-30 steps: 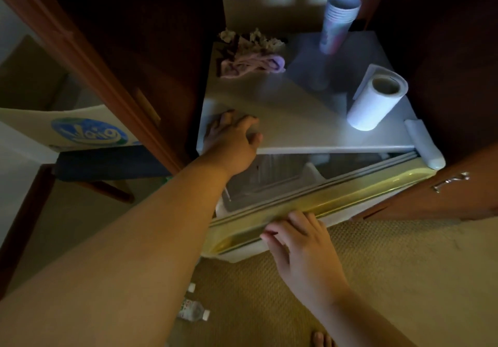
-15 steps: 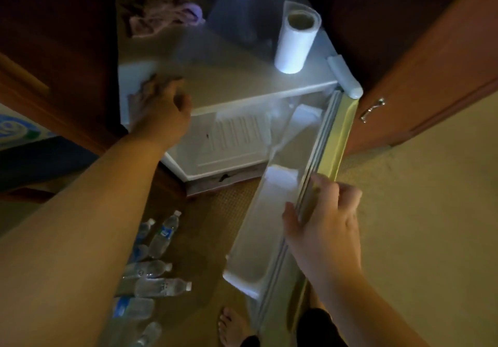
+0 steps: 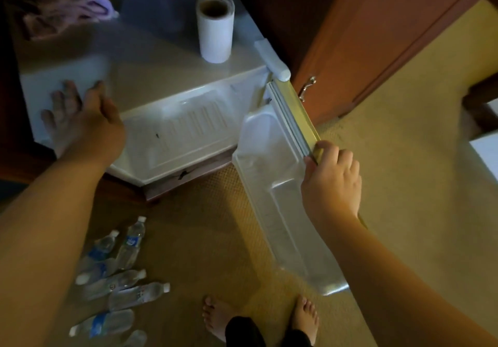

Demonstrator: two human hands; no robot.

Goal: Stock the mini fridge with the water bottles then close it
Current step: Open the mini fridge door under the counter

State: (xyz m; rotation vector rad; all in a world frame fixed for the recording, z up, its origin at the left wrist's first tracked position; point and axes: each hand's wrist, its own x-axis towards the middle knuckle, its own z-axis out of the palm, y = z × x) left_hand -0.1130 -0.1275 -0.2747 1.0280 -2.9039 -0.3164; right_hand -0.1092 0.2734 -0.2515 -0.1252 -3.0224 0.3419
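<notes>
The white mini fridge [image 3: 151, 77] stands in a dark wooden cabinet with its door [image 3: 280, 185] swung wide open toward me. My right hand [image 3: 332, 182] grips the door's outer edge near the top. My left hand [image 3: 80, 120] rests flat, fingers spread, on the fridge's top front-left corner. The inside shows a white ribbed tray [image 3: 183, 131] with no bottles in view. Several clear water bottles [image 3: 118, 274] with blue labels lie on the carpet at the lower left, below my left forearm.
A paper towel roll [image 3: 215, 28] stands on the fridge top, with a pink cloth [image 3: 67, 12] at the back left. An open wooden cabinet door [image 3: 377, 36] stands right of the fridge. My bare feet [image 3: 258, 317] are on the tan carpet near the door's tip.
The fridge door has swung from barely ajar to wide open, pulled by my right hand. My view has tilted downward, revealing the bottles and my feet. My left hand stayed on the fridge top.
</notes>
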